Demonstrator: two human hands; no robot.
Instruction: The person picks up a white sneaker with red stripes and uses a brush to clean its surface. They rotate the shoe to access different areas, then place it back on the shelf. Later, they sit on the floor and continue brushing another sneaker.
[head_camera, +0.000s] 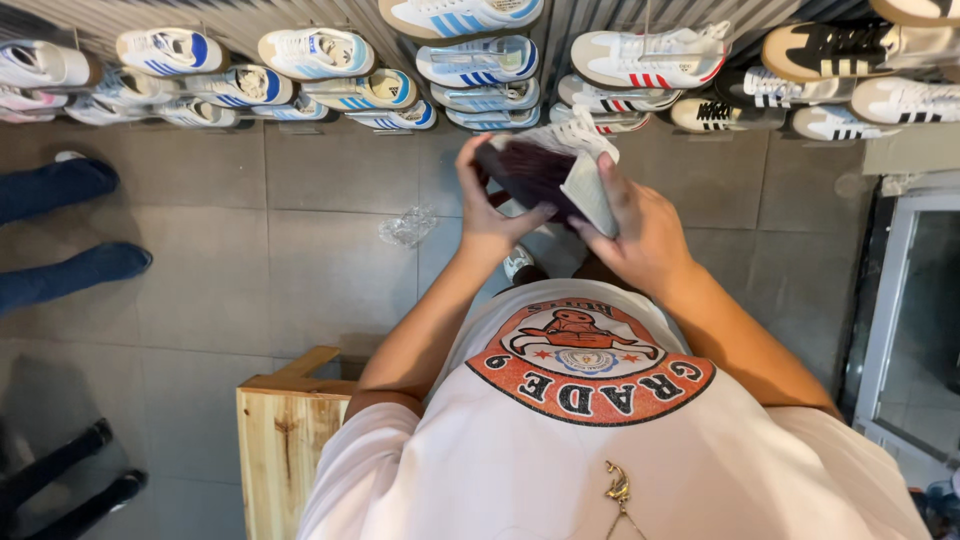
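On grey tile floor (250, 260) w/ wall shelves of sneakers (480, 60) in bkgd, left hand (490, 215) & right hand (640, 235) both grasp dark maroon shoe (530, 170), white lace (580, 130) only partly done.

Person wears a white short-sleeved T-shirt (560, 470) with a round orange-red chest print (590, 365) showing a cartoon figure and dark lettering. A gold pendant (618, 487) hangs on a thin chain. Both forearms bare. One white shoe toe (517, 262) visible below.
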